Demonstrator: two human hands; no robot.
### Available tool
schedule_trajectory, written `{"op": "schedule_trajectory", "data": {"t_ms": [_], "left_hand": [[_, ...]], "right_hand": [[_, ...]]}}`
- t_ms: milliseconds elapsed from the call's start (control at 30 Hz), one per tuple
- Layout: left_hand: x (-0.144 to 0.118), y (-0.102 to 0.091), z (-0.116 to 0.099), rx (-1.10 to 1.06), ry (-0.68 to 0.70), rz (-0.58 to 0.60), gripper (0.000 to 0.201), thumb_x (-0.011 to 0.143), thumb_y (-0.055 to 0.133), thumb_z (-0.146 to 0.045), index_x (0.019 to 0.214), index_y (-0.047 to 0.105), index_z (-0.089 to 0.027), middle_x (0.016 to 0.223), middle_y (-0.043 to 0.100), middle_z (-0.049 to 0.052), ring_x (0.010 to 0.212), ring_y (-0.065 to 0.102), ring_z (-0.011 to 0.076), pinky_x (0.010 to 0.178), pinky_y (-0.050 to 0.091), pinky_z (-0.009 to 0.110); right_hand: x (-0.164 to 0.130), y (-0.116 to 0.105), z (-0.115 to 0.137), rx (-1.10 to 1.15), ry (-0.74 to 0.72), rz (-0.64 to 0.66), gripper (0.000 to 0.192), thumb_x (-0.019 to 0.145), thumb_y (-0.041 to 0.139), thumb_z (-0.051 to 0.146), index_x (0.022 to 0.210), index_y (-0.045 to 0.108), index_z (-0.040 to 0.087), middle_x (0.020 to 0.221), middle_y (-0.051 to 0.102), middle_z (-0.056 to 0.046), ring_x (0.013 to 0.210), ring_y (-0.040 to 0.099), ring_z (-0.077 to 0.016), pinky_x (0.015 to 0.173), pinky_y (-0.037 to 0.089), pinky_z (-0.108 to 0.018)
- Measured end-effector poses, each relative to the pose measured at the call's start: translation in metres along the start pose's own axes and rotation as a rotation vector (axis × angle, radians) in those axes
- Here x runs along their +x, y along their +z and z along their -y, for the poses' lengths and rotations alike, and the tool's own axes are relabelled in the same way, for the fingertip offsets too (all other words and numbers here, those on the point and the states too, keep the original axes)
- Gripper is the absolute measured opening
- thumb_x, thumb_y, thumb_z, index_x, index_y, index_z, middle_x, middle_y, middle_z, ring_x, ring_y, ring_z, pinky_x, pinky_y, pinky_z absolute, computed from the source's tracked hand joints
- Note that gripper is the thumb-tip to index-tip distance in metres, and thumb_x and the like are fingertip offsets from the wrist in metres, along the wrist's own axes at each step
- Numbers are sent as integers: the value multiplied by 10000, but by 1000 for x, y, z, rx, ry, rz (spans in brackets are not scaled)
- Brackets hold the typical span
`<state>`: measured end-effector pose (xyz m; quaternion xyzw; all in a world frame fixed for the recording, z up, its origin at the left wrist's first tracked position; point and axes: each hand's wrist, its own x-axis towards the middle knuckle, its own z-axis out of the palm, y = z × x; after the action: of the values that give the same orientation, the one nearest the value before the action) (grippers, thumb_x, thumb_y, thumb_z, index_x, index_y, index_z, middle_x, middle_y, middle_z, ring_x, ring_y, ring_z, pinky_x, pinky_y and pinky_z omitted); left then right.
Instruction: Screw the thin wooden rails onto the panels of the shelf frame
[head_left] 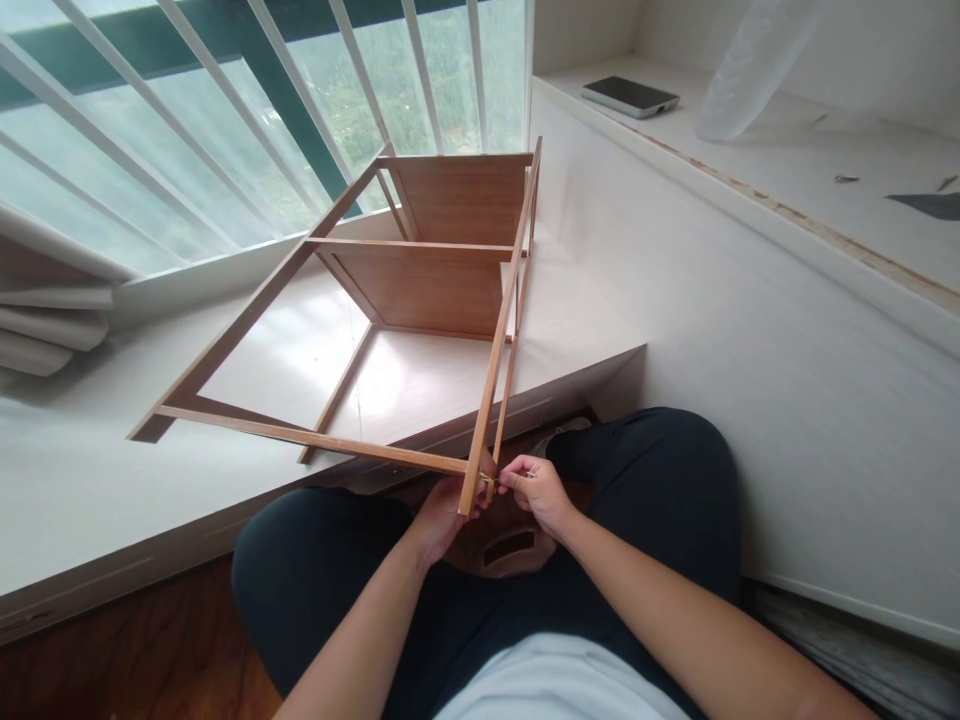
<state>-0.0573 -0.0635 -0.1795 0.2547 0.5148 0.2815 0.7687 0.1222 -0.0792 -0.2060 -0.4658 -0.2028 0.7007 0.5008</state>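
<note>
White counter is carrying a wooden frame; left hand is gripping its near corner, right hand pinching something tiny beside it.

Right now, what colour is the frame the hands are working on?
Warm brown wood grain on the frame, seen in the head view.

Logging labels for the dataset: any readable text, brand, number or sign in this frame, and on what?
None readable.
Wooden frame: no markings show.
Phone on the ledge: dark, nothing legible.
Left hand and right hand at the frame's near corner: no print there.
</note>
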Motion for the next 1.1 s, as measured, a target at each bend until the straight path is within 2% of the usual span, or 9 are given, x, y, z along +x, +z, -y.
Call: {"op": "schedule_trajectory", "data": {"t_ms": [133, 400, 633, 867, 1100], "left_hand": [[-2, 5, -1, 5, 27, 30, 348, 672, 910, -402, 841, 767, -134, 765, 677, 32, 689, 574, 104, 626, 425, 209], [-4, 17, 0, 23, 84, 6, 337, 682, 887, -433, 783, 752, -140, 727, 670, 28, 670, 562, 106, 597, 396, 209], [0, 22, 7, 41, 142, -43, 371, 660, 885, -463, 798, 746, -148, 722, 660, 20, 637, 545, 103, 584, 397, 218], [3, 21, 11, 60, 169, -45, 360, 673, 872, -453, 830, 763, -147, 683, 624, 10, 629, 535, 110, 574, 383, 229], [3, 22, 11, 88, 192, -43, 372, 690, 854, -467, 859, 769, -146, 680, 626, 14, 623, 530, 115, 580, 389, 239]], "right_hand": [[-2, -2, 0, -34, -29, -31, 373, 604, 914, 422, 683, 668, 152, 573, 690, -19, 325, 329, -29, 344, 151, -191], [-5, 0, -8, -86, -139, -101, 363, 585, 938, 385, 681, 669, 161, 565, 684, -12, 376, 399, -58, 367, 232, -193], [-5, -2, -7, 14, -54, -72, 331, 576, 938, 331, 698, 680, 163, 554, 663, 2, 355, 361, -40, 354, 170, -182], [-17, -15, -2, -43, -9, -32, 323, 630, 913, 330, 862, 790, 143, 633, 704, -35, 370, 330, -22, 367, 156, -197], [-12, -10, -2, 34, -11, -58, 311, 605, 916, 346, 763, 729, 155, 466, 502, 74, 349, 244, -14, 354, 129, -193]]}}
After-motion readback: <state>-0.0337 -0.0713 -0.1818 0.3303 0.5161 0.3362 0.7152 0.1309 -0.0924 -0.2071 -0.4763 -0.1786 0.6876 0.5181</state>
